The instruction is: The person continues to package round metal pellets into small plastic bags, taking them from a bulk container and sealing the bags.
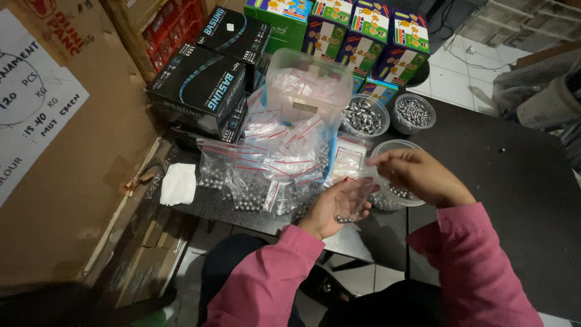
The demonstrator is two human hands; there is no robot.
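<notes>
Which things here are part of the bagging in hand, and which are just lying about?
In use: left hand holding small clear bag of steel balls; right hand at its mouth; clear tub; filled bags.
Lying about: white cloth; black boxes; colourful boxes.

Dim, uneven light brightens the frame's centre, the lower corners sink into shadow, and both hands (375, 188) blur slightly.
</notes>
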